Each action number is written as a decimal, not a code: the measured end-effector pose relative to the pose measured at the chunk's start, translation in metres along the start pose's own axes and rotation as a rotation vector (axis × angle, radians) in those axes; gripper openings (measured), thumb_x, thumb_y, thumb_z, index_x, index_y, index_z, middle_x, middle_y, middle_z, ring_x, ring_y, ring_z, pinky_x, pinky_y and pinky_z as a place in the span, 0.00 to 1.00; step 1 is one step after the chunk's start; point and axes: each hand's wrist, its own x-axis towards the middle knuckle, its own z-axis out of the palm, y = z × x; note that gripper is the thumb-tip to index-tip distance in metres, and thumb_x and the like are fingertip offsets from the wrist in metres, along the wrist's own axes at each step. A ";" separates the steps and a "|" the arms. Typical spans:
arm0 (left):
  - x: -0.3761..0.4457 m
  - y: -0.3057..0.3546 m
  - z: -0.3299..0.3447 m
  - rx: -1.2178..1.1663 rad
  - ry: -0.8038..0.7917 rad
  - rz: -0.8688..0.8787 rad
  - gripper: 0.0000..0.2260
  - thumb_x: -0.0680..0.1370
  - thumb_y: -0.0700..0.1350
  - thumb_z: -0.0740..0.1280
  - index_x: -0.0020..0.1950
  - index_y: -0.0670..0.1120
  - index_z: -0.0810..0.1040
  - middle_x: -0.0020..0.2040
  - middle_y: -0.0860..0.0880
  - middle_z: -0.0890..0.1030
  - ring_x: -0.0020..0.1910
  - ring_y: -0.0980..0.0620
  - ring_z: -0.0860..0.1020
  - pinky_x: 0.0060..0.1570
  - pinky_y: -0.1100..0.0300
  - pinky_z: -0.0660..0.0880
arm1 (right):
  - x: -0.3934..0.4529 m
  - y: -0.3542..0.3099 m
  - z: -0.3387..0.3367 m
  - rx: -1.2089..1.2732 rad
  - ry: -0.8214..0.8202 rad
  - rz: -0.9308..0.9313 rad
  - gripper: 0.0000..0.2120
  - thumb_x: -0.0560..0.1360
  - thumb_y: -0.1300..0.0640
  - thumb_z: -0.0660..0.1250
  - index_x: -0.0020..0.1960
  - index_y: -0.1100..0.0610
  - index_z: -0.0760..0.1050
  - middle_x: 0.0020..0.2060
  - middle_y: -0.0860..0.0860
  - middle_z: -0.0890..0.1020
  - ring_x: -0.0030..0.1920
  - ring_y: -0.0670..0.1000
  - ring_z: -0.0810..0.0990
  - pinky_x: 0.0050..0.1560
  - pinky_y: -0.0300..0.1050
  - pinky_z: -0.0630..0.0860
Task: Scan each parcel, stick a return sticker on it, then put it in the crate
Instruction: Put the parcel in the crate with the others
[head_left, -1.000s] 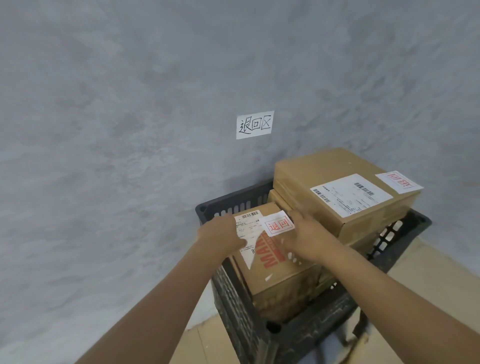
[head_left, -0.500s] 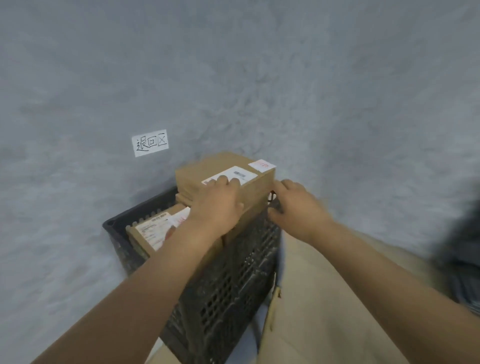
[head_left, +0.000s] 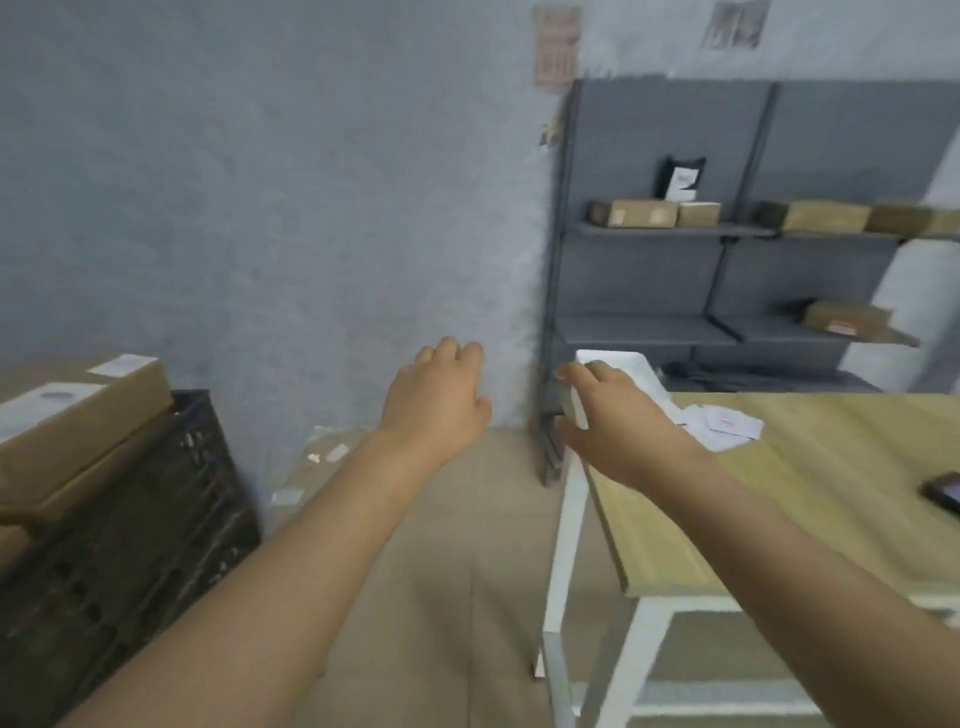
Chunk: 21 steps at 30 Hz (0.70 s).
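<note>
The black plastic crate (head_left: 130, 519) stands at the lower left with brown cardboard parcels (head_left: 78, 431) stacked in it, white labels on top. My left hand (head_left: 436, 400) hangs in the air over the floor, fingers loosely apart and holding nothing. My right hand (head_left: 608, 415) is at the far left corner of the wooden table (head_left: 779, 493). Its fingers lie on the top edge and its thumb on the side of a parcel with a white top (head_left: 623, 364). Blur hides whether it grips. White return stickers (head_left: 727, 426) lie beside that parcel.
A dark phone-like device (head_left: 943, 491) lies at the table's right edge. Grey metal shelves (head_left: 675, 234) behind the table hold several cardboard boxes. A flat cardboard piece (head_left: 322, 457) leans against the grey wall between crate and table. The floor is tiled.
My view has swung right, from the crate to the table. Both hands left the parcels in the crate; the right hand has come to the white-topped parcel.
</note>
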 end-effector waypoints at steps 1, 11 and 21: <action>0.008 0.025 0.003 -0.012 0.002 0.041 0.19 0.77 0.50 0.63 0.66 0.46 0.69 0.61 0.44 0.72 0.61 0.41 0.71 0.54 0.49 0.71 | -0.012 0.021 -0.011 -0.009 0.017 0.048 0.24 0.76 0.51 0.63 0.71 0.52 0.63 0.65 0.52 0.71 0.63 0.56 0.69 0.56 0.53 0.73; 0.092 0.252 0.060 -0.209 -0.041 0.427 0.17 0.78 0.48 0.62 0.66 0.46 0.68 0.61 0.48 0.71 0.60 0.45 0.70 0.56 0.51 0.71 | -0.104 0.212 -0.090 -0.157 0.112 0.466 0.24 0.77 0.49 0.62 0.71 0.51 0.62 0.66 0.51 0.70 0.62 0.54 0.71 0.55 0.51 0.74; 0.190 0.425 0.129 -0.307 -0.060 0.690 0.19 0.78 0.48 0.61 0.68 0.46 0.67 0.62 0.46 0.71 0.59 0.45 0.71 0.55 0.50 0.72 | -0.124 0.377 -0.139 -0.283 0.131 0.722 0.25 0.76 0.50 0.64 0.70 0.51 0.64 0.65 0.51 0.71 0.63 0.53 0.71 0.57 0.48 0.73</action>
